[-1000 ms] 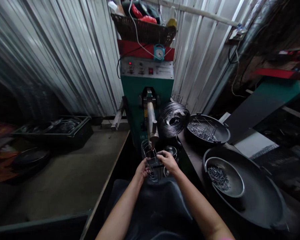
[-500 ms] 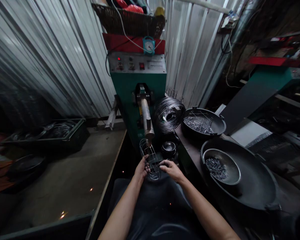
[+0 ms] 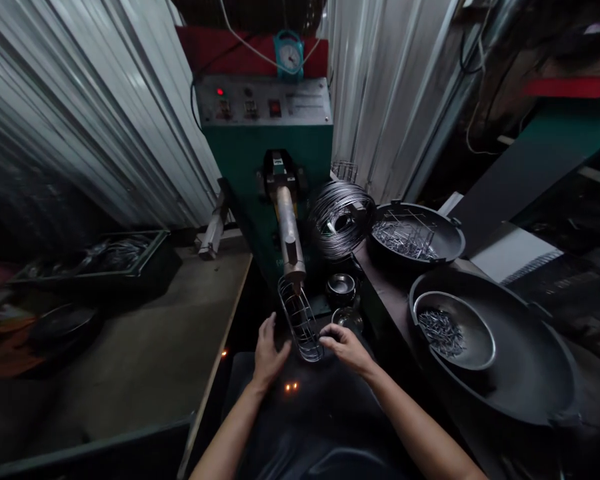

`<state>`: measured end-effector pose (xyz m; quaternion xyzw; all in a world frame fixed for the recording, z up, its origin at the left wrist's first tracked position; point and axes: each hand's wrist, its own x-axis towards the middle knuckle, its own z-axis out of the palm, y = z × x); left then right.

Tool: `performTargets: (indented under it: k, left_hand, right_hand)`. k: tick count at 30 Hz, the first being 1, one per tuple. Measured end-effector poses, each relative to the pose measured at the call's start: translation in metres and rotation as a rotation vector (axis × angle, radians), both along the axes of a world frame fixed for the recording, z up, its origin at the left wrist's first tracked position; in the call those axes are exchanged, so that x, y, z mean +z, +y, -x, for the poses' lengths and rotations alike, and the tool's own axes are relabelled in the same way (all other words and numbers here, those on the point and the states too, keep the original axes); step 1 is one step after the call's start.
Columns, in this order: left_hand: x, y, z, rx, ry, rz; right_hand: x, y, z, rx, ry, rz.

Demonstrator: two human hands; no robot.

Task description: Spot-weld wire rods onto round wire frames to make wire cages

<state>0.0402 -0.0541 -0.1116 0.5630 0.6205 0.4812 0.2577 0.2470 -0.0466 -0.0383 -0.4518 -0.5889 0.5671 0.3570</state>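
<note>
Left hand [image 3: 270, 355]: moved off wire cage [image 3: 301, 325]; spread, empty.
Right hand [image 3: 346, 348]: nearly pinched at cage's edge; hold unclear.
Machine arm [image 3: 290, 240], beyond grip: best steady cage squarely.

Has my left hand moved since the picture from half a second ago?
Yes. Judged against the thick metal arm, your left hand has shifted left and nearer to you, coming off the wire cage.

I get a dim feed: pale glare streaks the ribbed grey metal wall [image 3: 140, 120], tiny orange sparks [image 3: 288, 387] glow, edges blur.
</note>
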Motion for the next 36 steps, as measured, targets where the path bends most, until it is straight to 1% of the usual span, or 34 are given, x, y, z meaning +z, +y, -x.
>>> performTargets:
  k: [2, 3, 4, 6, 10, 13, 15, 19, 24, 28, 31, 34, 36]
  left_hand:
    - [-0.002, -0.001, 0.003, -0.125, 0.308, -0.160]
    - [-0.002, 0.001, 0.002, -0.171, 0.405, -0.210]
    - [-0.003, 0.005, 0.000, -0.195, 0.464, -0.244]
    - [-0.004, 0.013, -0.006, -0.202, 0.487, -0.273]
    - [-0.005, 0.019, -0.016, -0.169, 0.340, -0.272]
    - [0.000, 0.018, -0.018, -0.163, 0.204, -0.231]
    - [0.005, 0.019, -0.018, -0.151, 0.105, -0.181]
    - [0.011, 0.023, -0.019, -0.127, -0.075, -0.135]
    - [0.011, 0.028, -0.021, -0.154, -0.156, -0.123]
    - [0.012, 0.030, -0.018, -0.145, -0.206, -0.089]
    - [0.016, 0.029, -0.015, -0.139, -0.212, -0.071]
    - [0.023, 0.029, -0.015, -0.148, -0.217, -0.058]
    - [0.030, 0.030, -0.017, -0.150, -0.247, -0.027]
  right_hand:
    - [-0.001, -0.001, 0.002, -0.017, 0.016, -0.001]
    - [-0.002, -0.002, 0.004, -0.034, 0.024, -0.005]
    - [-0.001, -0.003, 0.005, -0.056, 0.030, -0.009]
    - [0.003, -0.005, 0.006, -0.095, 0.035, -0.011]
    - [0.019, -0.002, 0.010, -0.113, 0.015, -0.053]
    - [0.030, 0.010, 0.015, -0.123, -0.032, -0.088]
    - [0.033, 0.019, 0.020, -0.142, -0.037, -0.080]
    - [0.034, 0.035, 0.029, -0.156, -0.020, -0.090]
    - [0.035, 0.044, 0.036, -0.174, -0.008, -0.079]
    - [0.033, 0.039, 0.032, -0.172, 0.012, -0.049]
    - [0.030, 0.028, 0.023, -0.129, 0.014, -0.023]
    - [0.029, 0.024, 0.017, -0.093, -0.018, -0.018]
    - [0.030, 0.028, 0.018, -0.104, -0.017, -0.031]
